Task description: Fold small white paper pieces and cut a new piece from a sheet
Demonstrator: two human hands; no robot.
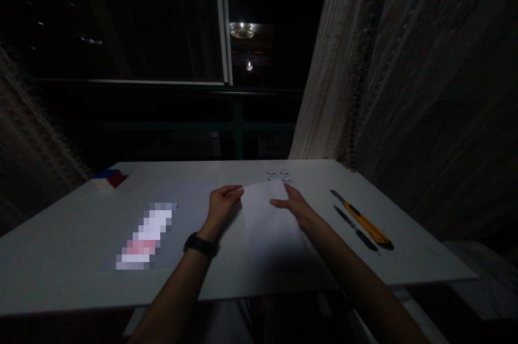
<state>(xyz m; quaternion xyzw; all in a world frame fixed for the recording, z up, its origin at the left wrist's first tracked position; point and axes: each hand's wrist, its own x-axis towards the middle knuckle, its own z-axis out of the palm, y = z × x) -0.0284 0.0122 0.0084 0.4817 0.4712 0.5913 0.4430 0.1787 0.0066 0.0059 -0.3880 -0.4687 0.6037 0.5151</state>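
A white sheet of paper [269, 220] is held between my two hands over the near middle of the white table. My left hand [225, 207] pinches its upper left corner between thumb and fingertips. On the opposite edge, my right hand [298, 207] grips the sheet with the thumb on top and the fingers behind it. Just beyond the sheet lie several small white paper pieces [284, 174] with dark marks, partly covered by it. A dark watch [200, 245] is on my left wrist.
Right of my hands lie a yellow utility knife [367, 224] and a black pen [356, 229]. To the left are a bright, pixelated phone-like rectangle [145, 236] on a pale sheet [194, 214] and a blue, red and white block [108, 179]. Curtains [324, 80] hang by the dark window.
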